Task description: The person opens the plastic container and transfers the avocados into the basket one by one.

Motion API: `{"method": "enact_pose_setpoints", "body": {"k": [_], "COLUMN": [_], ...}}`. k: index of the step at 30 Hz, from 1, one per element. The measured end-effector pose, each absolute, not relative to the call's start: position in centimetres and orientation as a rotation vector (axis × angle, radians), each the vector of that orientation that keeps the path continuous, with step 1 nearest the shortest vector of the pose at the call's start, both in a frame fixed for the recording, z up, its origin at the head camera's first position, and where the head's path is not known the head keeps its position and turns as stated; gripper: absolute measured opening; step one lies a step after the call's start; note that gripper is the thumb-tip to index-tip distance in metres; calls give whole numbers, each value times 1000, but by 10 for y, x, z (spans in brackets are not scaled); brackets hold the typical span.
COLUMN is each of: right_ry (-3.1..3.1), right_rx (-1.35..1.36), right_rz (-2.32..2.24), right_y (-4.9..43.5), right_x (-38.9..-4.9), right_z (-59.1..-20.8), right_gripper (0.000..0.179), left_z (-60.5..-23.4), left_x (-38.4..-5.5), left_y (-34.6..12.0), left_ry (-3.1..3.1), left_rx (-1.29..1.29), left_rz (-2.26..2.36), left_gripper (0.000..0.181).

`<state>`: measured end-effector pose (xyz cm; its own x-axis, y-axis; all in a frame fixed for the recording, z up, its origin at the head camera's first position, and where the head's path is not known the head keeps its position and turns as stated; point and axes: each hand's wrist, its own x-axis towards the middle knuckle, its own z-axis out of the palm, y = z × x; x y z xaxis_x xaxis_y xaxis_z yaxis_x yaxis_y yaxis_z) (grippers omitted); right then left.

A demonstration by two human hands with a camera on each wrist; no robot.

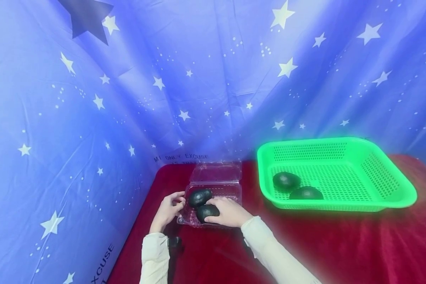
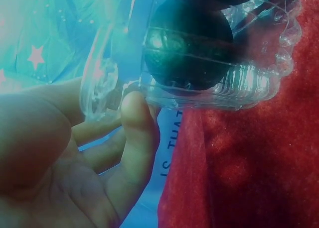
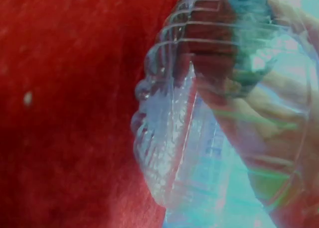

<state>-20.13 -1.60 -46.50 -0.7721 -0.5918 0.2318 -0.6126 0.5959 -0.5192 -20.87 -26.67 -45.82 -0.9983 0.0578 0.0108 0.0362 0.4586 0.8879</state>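
Note:
A clear plastic clamshell box (image 1: 235, 193) lies on the red cloth with its lid (image 1: 216, 172) folded back. Inside it are two dark avocados, a farther one (image 1: 198, 198) and a nearer one (image 1: 207, 213). My right hand (image 1: 228, 213) reaches in from the right and grips the nearer avocado, fingers over its top and thumb on the near side. At the box's left rim, my left hand (image 1: 167, 211) pinches the edge. The left wrist view shows an avocado (image 2: 189, 49) through the ribbed wall. In the right wrist view the plastic partly veils the right hand (image 3: 269, 118).
To the right stands a bright green perforated basket (image 1: 394, 197) holding two more dark avocados, one at the back (image 1: 286, 181) and one in front (image 1: 307, 193). A blue star-printed curtain (image 1: 206, 94) hangs behind and left of the red-covered table (image 1: 326, 244).

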Motion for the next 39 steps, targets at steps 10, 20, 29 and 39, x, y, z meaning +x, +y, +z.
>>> {"method": "enact_pose_setpoints", "body": {"k": [10,20,29,39], "right_ry": [-2674,-2645,-2636,-2607], "right_rx": [1016,958,874,810], "right_rz": [863,854,847,802], "right_y": [-5,19,45,71], "right_x": [-200,-203,-203,-205], "right_z": [-457,-438,-423,-408], "right_gripper": [53,55,58,59], "left_z": [-459,-454,-456,-456], "left_x": [-211,-213,-210,-208], "left_y": [-271,-268,-268,-268], "left_ry": [2671,2681,2676,2648], "left_rx": [96,114,115,124], "left_rz": [1596,1589,1596,1630], "left_gripper": [41,41,41,41]}}
